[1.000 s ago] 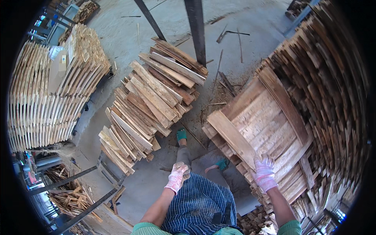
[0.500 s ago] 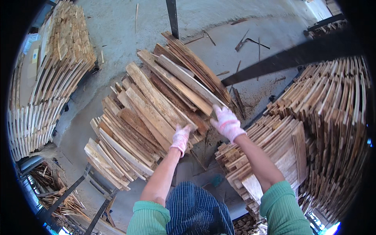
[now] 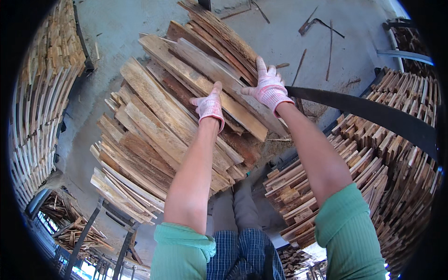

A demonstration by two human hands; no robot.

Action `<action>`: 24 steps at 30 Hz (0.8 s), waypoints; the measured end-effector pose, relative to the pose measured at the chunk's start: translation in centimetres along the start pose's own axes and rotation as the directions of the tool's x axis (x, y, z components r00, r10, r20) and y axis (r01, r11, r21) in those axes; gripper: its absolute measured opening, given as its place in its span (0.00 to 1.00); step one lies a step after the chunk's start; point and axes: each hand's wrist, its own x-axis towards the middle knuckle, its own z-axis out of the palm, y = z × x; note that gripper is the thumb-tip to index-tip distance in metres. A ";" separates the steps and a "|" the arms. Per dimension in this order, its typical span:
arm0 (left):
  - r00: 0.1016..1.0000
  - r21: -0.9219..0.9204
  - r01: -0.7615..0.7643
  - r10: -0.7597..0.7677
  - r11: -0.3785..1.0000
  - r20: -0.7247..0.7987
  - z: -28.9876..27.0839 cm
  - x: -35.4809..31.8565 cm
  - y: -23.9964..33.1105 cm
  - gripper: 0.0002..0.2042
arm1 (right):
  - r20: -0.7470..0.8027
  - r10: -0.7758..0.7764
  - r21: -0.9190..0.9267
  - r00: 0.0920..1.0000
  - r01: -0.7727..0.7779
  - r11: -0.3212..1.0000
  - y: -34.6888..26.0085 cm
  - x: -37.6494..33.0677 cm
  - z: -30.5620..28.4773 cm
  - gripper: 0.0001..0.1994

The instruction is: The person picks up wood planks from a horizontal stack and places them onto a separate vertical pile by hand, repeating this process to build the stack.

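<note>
A broad pile of rough wooden planks (image 3: 158, 100) lies slanted before me. Both hands wear pinkish-white knitted gloves. My left hand (image 3: 209, 106) is over the middle of the pile, beside a long tan plank (image 3: 186, 70). Its thumb reaches up onto that plank and stands apart from the fingers, which are partly hidden. Farther right, my right hand (image 3: 269, 88) is spread open over the edge of a greyish plank (image 3: 224, 77). Its fingertips reach the near end of several reddish-brown boards (image 3: 224, 32).
Tall plank stacks stand at left (image 3: 42, 107) and right (image 3: 396, 163), with a lower stack (image 3: 303, 196) near my right arm. A dark metal bar (image 3: 368, 102) slants in from the right. Wood scraps (image 3: 77, 228) fill the lower left; a bent dark strip (image 3: 322, 22) lies on the floor.
Both hands have moved forward from the near plank ends, up over the pile. My right hand's fingers are more spread. The view has shifted, and my legs show more.
</note>
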 end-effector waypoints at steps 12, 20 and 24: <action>0.975 -0.056 -0.177 0.183 0.983 0.127 1.1 2.2 -4.9 0.63 | -0.018 -0.143 0.174 0.989 0.144 0.974 4.5 1.9 -1.6 0.39; 0.946 -0.440 -0.109 0.229 0.891 0.229 -2.5 0.6 -5.2 0.48 | -0.103 -0.228 0.458 0.968 0.249 0.853 3.1 -8.0 -2.2 0.35; 0.949 -0.400 -0.145 0.242 0.905 0.204 -5.0 -0.2 -6.5 0.42 | -0.076 -0.356 0.495 0.931 0.346 0.797 0.4 -8.9 0.8 0.39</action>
